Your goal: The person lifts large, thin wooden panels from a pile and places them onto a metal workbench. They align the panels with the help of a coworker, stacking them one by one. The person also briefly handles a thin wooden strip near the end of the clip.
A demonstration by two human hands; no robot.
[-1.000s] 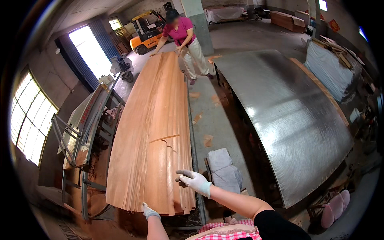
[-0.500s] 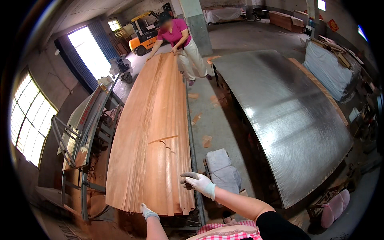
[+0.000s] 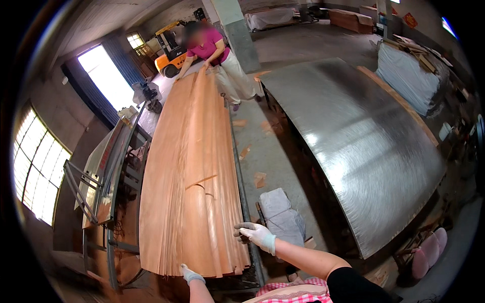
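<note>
Sheets of thin wood (image 3: 166,177) lie stacked lengthwise on my feed, left of the grey tabletop (image 3: 348,161) and apart from it. My left hand (image 3: 192,274) meets the sheets' near edge, thumb on top; its other fingers are hidden, so I cannot tell whether it pinches. My right hand (image 3: 257,236) has its fingers spread beside the sheets' right edge, holding nothing that I can see. A co-worker (image 3: 206,49) bends over the far end. I judge the work partway: the sheets are already stacked, but the upper ones are rippled, right edges uneven, one end curling up.
</note>
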